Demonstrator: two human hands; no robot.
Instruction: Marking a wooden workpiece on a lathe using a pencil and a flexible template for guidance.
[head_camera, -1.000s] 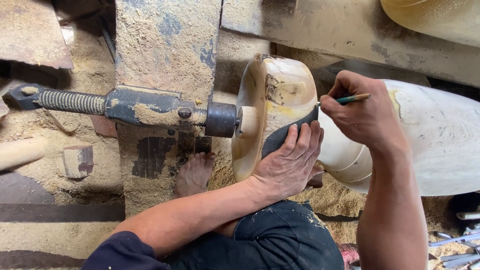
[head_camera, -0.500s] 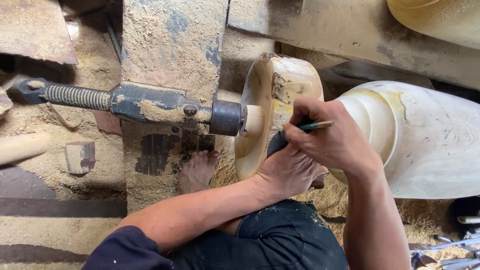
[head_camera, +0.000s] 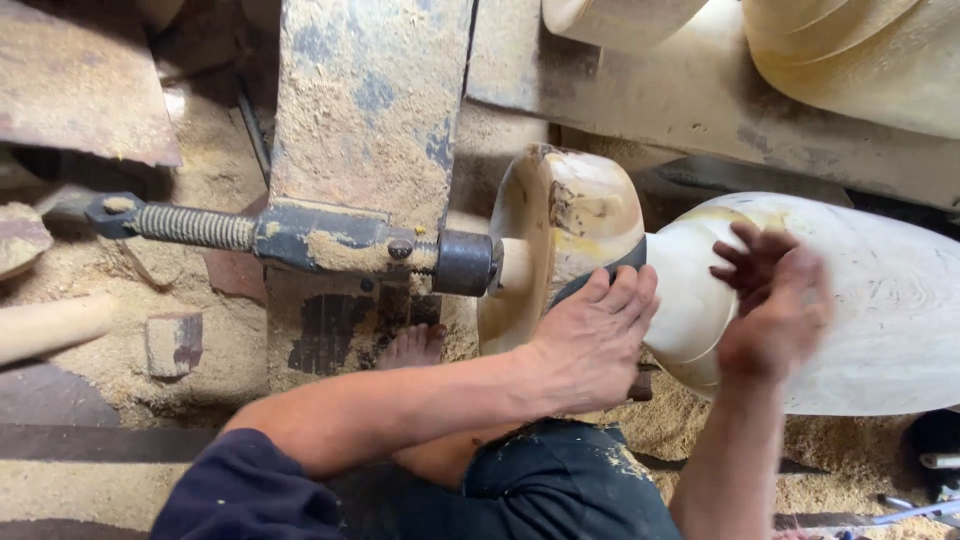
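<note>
A pale turned wooden piece (head_camera: 570, 215) is mounted sideways on a lathe, its wide body (head_camera: 890, 300) reaching to the right. My left hand (head_camera: 590, 345) lies over a dark tool (head_camera: 612, 272) and presses it to the narrow neck of the wood. The tool's dark end (head_camera: 640, 386) sticks out under my palm. My right hand (head_camera: 775, 300) is blurred in front of the wide body, with its fingers apart. No pencil shows in it.
A sawdust-coated metal tailstock (head_camera: 330, 240) with a threaded screw (head_camera: 190, 228) presses on the wood's left end. A bare foot (head_camera: 412, 345) rests on the sawdust below. A small wood block (head_camera: 172, 343) lies at the left. More pale turned pieces (head_camera: 860, 60) sit at the top right.
My right hand held a green pencil to the wood; now it has moved right along the piece, fingers spread, with the pencil out of sight. My left hand has stayed on the tool.
</note>
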